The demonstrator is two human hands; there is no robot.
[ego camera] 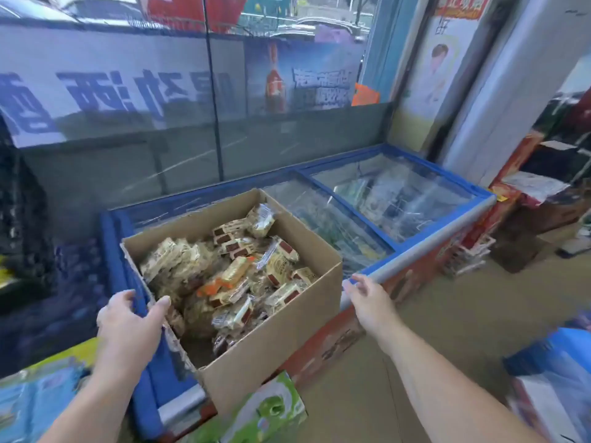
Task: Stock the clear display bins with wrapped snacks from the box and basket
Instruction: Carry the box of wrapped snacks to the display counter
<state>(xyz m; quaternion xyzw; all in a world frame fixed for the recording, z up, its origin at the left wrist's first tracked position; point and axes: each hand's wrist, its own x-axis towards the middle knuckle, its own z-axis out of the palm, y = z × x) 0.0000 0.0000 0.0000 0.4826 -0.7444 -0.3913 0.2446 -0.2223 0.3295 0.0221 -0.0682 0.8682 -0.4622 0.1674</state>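
Head view. I saw an open cardboard box (281,324) resting on a blue-framed chest freezer (425,231). The box was heaped with wrapped snacks (230,276) in beige and brown film, one of them orange. My left hand (128,324) gripped its left rim, thumb inside. My right hand (371,298) held nothing, fingers loosely spread just beside the box's right corner; I could not tell whether it touched. A green package (271,407) was cut off below, its print blurred.

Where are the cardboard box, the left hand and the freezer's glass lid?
cardboard box (275,340), head view, on its bare outer side wall.
left hand (128,327), head view, on the back of the hand.
glass lid (399,199), head view, on the right-hand sliding pane.
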